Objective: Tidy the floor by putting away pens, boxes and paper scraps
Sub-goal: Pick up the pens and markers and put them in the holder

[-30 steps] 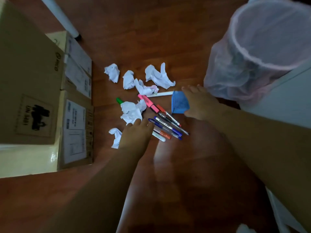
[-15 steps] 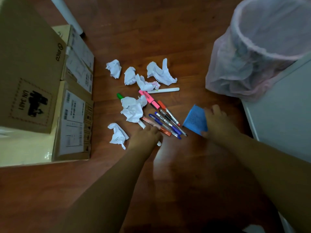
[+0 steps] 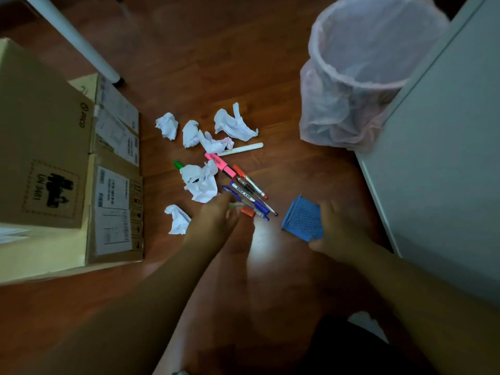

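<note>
The right hand [image 3: 339, 235] grips the light, stiff blue mesh pen holder [image 3: 303, 221], tilted beside the scattered plastic pens [image 3: 247, 189] on the brown wooden floor [image 3: 216, 63]. The left hand [image 3: 215, 221] covers their near ends, grip blurred. Slim, smooth barrels probably roll; pinch mid-barrel

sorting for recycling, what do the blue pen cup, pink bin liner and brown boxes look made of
The blue square pen cup looks like coated mesh, perhaps metal: an open grid shows on its walls. The pale pink bin liner looks like thin plastic film, translucent and wrinkled. The brown boxes look like matte cardboard with paper labels.
</note>
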The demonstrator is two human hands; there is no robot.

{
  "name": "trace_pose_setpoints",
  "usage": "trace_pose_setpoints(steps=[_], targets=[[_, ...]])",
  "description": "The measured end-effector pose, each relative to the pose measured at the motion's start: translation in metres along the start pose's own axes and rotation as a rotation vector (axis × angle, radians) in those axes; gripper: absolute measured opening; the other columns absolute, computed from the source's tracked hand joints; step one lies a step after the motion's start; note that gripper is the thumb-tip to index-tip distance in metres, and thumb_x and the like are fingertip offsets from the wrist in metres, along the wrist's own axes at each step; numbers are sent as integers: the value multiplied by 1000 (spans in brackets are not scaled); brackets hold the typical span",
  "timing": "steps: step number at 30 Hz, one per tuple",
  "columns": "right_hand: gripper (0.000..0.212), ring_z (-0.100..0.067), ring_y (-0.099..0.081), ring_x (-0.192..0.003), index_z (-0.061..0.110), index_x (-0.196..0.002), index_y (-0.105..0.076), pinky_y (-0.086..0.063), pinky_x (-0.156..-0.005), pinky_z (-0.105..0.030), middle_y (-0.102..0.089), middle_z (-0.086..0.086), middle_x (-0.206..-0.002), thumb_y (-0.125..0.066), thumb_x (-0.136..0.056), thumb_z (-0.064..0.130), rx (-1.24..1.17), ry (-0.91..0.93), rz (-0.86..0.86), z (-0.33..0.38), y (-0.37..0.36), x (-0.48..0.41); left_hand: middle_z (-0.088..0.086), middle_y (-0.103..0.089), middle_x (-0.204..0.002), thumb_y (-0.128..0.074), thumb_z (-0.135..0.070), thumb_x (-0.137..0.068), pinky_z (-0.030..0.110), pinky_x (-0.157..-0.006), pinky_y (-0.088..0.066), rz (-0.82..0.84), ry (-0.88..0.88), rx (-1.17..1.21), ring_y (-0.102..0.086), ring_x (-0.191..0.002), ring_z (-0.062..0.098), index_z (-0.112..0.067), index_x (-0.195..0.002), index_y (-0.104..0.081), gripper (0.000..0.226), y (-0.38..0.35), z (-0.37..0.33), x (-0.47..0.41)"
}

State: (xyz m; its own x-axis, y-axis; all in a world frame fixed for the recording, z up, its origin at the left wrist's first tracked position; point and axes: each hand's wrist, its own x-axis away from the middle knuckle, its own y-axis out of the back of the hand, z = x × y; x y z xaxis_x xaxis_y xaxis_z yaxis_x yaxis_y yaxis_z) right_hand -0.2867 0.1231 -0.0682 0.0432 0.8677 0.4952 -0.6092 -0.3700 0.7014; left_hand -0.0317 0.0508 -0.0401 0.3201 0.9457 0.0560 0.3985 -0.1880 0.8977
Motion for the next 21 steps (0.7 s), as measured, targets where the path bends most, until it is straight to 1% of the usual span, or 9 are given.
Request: trace_pose_setpoints(steps=[2, 3, 6, 9, 11, 13, 16, 19, 21], targets=[[78, -27, -53, -112, 15, -130, -39, -50, -85, -39, -49, -5, -125, -83, -67, 23, -107, 4, -3, -4, 1, 6, 0, -69, -78, -67, -9, -86, 14, -60, -42, -84, 107, 159, -58, -63, 8, -15, -96, -68, 12, 11, -15, 0], [79, -26, -53, -111, 16, -130, -39, -49, -85, -37, -50, -5, -124, -83, -65, 22, -129, 25, 4, -5, 2, 8, -5, -68, -76, -69, -11, -86, 11, -58, -42, -113, 131, 219, -58, -63, 7, -20, -93, -69, 12, 15, -23, 0], [85, -26, -54, -112, 16, -134, -39, -46, -83, -33, -52, -7, -126, -83, -62, 21, -89, 89, 49, -8, 5, 7, -11, -67, -75, -73, -18, -87, 23, -62, -49, -77, 146, 355, -62, -69, 7, -37, -85, -65, 21, 23, -45, 4], [86, -28, -54, -113, 16, -133, -40, -45, -84, -33, -54, -9, -128, -84, -59, 22, 11, 97, 42, -13, 10, 1, -16, -65, -76, -72, -24, -87, 30, -67, -52, 82, 100, 302, -62, -73, 4, -46, -80, -61, 26, 23, -61, 11], [91, -27, -56, -111, 19, -135, -36, -49, -87, -36, -53, -8, -130, -84, -59, 20, -32, 76, 77, -12, 13, 0, -14, -66, -77, -71, -23, -88, 30, -67, -52, 144, 45, 233, -60, -72, 2, -39, -88, -67, 16, 25, -69, 17], [95, -24, -58, -107, 23, -136, -32, -53, -87, -43, -53, -6, -128, -83, -55, 22, -176, 54, 108, -5, 19, -1, -7, -69, -81, -71, -21, -88, 30, -66, -51, 140, 18, 209, -60, -71, 5, -27, -96, -70, 10, 30, -71, 18], [94, -22, -61, -105, 29, -133, -30, -57, -85, -48, -54, -4, -125, -85, -56, 21, -358, 93, 147, 18, 26, -5, 1, -72, -92, -72, -23, -88, 31, -71, -52, 174, 37, 147, -62, -80, 13, -22, -102, -71, 14, 39, -72, 19], [93, -19, -62, -102, 35, -132, -29, -59, -82, -43, -55, 2, -123, -87, -60, 19, -366, 121, 178, 35, 22, -4, 0, -71, -101, -71, -28, -88, 36, -78, -54, 217, 92, 136, -63, -88, 15, -26, -105, -69, 18, 41, -71, 15], [91, -16, -61, -100, 37, -128, -30, -56, -79, -37, -55, 4, -120, -85, -57, 24, -291, 149, 185, 42, 21, -4, -1, -70, -102, -73, -32, -85, 32, -78, -52, 181, 44, 153, -62, -91, 16, -25, -104, -68, 21, 41, -69, 11]])
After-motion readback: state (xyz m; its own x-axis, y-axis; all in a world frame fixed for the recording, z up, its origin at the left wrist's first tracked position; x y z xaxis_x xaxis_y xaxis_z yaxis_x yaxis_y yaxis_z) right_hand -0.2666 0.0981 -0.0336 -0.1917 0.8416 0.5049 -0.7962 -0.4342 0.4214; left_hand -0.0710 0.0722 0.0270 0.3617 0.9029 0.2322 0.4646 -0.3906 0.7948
